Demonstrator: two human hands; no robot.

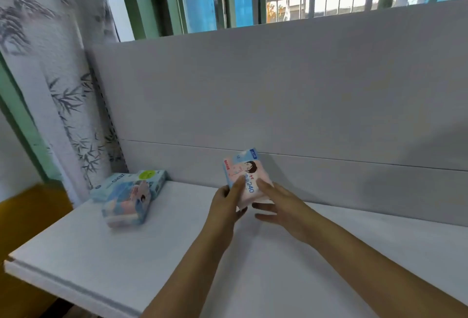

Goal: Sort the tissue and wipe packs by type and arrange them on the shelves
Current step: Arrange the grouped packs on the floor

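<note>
Currently, the fingers of the left hand [229, 197] are curled round the lower left edge of a pink tissue pack [247, 178], the thumb lying across its printed face beside the figure 240. The fingers of the right hand [274, 203] are held nearly straight; the upper ones are laid against the right side of the same pack, while the lower ones are spread free beneath it. The pack is held tilted, near the rear panel [278, 89], just above the white shelf [101, 254]; whether its lower edge touches the shelf cannot be determined.

Progress is judged to be early. Two packs are already placed at the left rear corner of the shelf: a blue pack marked ZERO [131, 182] against the panel, and a blue-and-pink pack [125, 207] touching its front and partly overlapping it. Their types are blurred and cannot be confirmed. The held pack is not yet set down.

No bins or boxes are visible; the shelf is the only receiving surface shown. Further shelves and unsorted stock are out of view.
</note>
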